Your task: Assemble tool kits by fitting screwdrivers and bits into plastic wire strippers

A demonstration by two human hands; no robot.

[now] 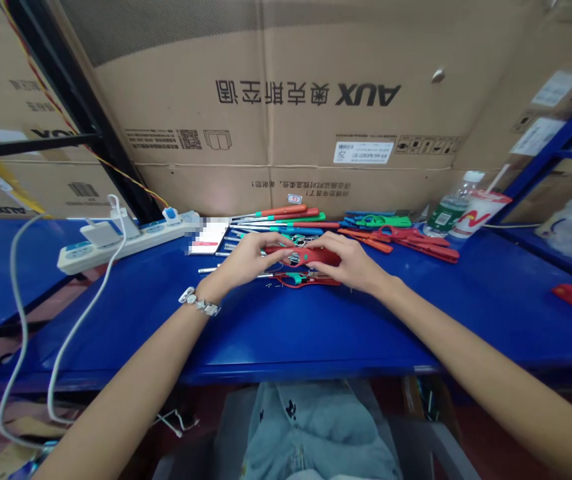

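Observation:
Both hands meet over the middle of the blue table. My left hand (253, 259) pinches the left part of a red lighter casing (304, 257), and my right hand (349, 262) is closed round its right part. Just below them lies an opened red lighter (299, 279) with a green inner part and a metal tube. Several long lighters with metal tubes lie behind and to the left, partly hidden by my hands. To the right is a pile of red casings (416, 241), with green casings (383, 221) behind it.
A white power strip (136, 241) with plugs and cables lies at the left, beside a phone (209, 237) with a blurred screen. A plastic bottle (447, 210) and a red and white cup (481, 213) stand at the back right. Cardboard (296, 133) rises behind the table (316, 340).

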